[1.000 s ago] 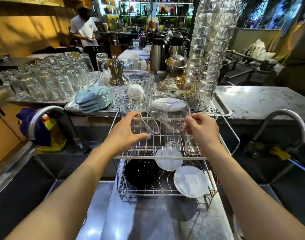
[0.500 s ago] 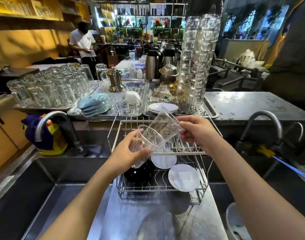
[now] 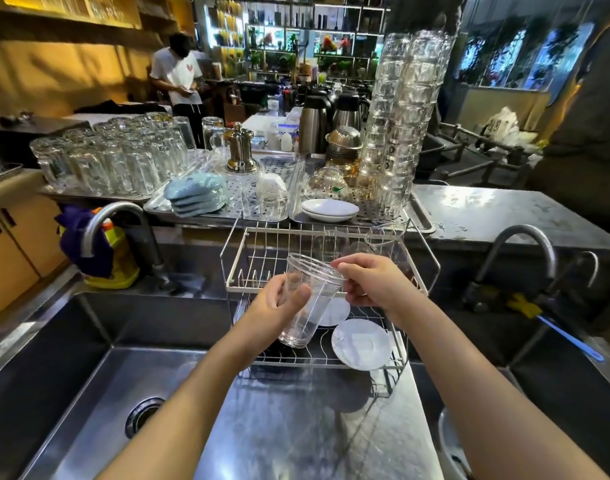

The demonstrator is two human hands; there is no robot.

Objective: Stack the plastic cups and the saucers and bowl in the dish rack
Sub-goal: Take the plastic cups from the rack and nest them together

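Observation:
My left hand [image 3: 279,306] is wrapped around the body of a clear plastic cup [image 3: 312,299], which is tilted in front of the wire dish rack [image 3: 248,233]. A second cup looks nested inside it. My right hand [image 3: 372,282] pinches the rim at the top. Two white saucers [image 3: 360,344] [image 3: 336,311] lean on the rack's lower tier. Of the black bowl [image 3: 274,353] only a dark sliver shows beneath the cup. More clear cups [image 3: 383,237] lie on the upper tier at the back right.
A deep steel sink [image 3: 89,375] with a faucet [image 3: 113,216] lies to the left, and another faucet [image 3: 525,237] to the right. Behind the rack, trays hold several glasses [image 3: 116,161], tall cup stacks [image 3: 400,116] and saucers [image 3: 329,209]. A person [image 3: 179,77] stands far back.
The two cups, held apart a second ago, have come together, one slid into the other. Both hands have dropped lower and nearer to me, and my right hand has shifted to the rim.

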